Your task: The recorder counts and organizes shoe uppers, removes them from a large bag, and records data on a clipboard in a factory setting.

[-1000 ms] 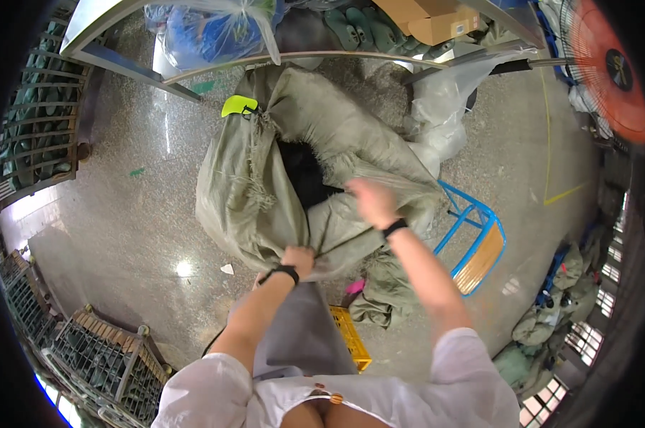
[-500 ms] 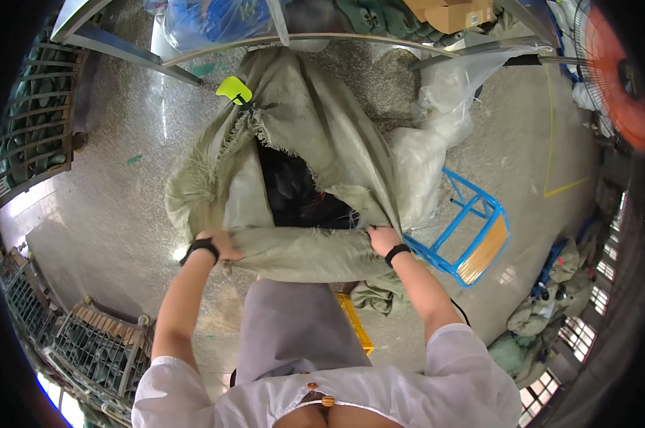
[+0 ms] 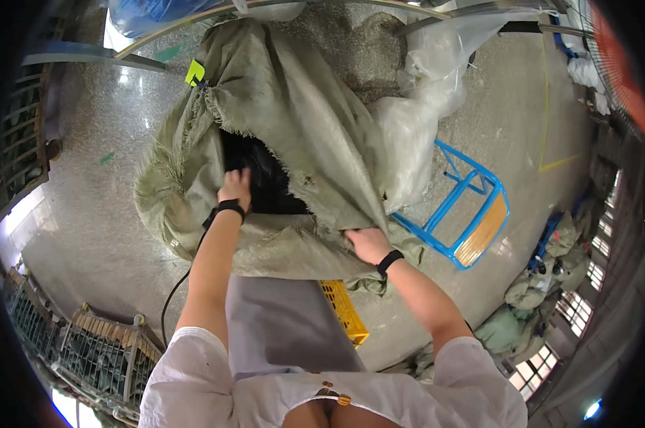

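A large grey-green woven sack [image 3: 322, 128] with frayed edges lies before me, a lime-yellow tag [image 3: 195, 73] tied near its gathered far-left part. Through its gap show black contents [image 3: 265, 175] whose kind I cannot make out. My left hand [image 3: 234, 188] reaches over the left side of this gap, fingers stretched toward the black contents and holding nothing I can see. At the near right, my right hand [image 3: 369, 246] is closed on a fold of the sack cloth, its fingertips partly hidden.
To the right stands a blue metal frame with a wooden slat top [image 3: 483, 232]. Crumpled clear plastic [image 3: 415, 135] lies beside the sack. A yellow crate [image 3: 345, 314] sits near my legs. Racks [image 3: 112, 349] line the left; sacks [image 3: 533, 285] are piled at right; an orange fan [image 3: 618, 64] stands far right.
My left hand has let go of the sack's near edge and moved up and right to the gap. My right hand shifted slightly left and down, still gripping cloth. The view has shifted.
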Action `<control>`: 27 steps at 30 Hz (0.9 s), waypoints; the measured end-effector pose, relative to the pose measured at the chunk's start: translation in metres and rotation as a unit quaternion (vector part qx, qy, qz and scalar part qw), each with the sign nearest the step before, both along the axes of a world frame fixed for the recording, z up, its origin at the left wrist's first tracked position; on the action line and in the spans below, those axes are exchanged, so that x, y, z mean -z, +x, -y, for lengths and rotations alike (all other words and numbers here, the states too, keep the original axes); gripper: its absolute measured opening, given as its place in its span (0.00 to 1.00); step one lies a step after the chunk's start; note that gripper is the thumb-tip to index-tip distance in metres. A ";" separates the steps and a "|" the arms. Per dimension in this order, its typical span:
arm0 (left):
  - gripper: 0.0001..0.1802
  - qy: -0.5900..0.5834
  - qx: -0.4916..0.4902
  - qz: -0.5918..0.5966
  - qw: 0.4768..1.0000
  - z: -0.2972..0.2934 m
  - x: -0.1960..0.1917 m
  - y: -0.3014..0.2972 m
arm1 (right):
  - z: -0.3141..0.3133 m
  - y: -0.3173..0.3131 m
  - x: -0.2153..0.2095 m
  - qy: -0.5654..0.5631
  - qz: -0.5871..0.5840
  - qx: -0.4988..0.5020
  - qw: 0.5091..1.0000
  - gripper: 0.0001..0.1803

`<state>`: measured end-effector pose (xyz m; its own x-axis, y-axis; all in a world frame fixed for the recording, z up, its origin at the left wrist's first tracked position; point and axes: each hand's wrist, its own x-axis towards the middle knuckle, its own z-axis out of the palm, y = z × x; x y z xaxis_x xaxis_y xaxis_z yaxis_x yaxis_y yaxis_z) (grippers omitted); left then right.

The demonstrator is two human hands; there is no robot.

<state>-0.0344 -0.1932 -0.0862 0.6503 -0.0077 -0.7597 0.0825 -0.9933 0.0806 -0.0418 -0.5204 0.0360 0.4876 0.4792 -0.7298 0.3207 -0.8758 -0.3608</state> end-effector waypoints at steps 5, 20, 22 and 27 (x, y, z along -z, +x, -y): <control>0.36 0.046 0.025 -0.180 0.982 -0.072 -0.043 -0.013 | 0.020 0.006 0.004 -0.030 0.074 0.080 0.994 0.14; 0.27 0.149 0.084 -0.082 0.982 -0.011 0.011 0.014 | -0.013 -0.040 -0.002 0.079 0.003 0.034 0.996 0.05; 0.19 0.184 -0.048 -0.180 0.965 -0.026 0.006 0.020 | 0.000 -0.041 0.000 0.077 0.026 0.063 0.995 0.08; 0.11 0.094 0.090 -0.079 0.988 -0.030 -0.056 -0.030 | -0.003 -0.048 -0.022 0.051 0.035 0.037 0.997 0.07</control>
<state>-0.0648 -0.1633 -0.0300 0.5242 0.0386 -0.8507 -0.1003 -0.9892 -0.1066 -0.0898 -0.5178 0.0576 0.5723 0.5100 -0.6421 0.2837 -0.8578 -0.4285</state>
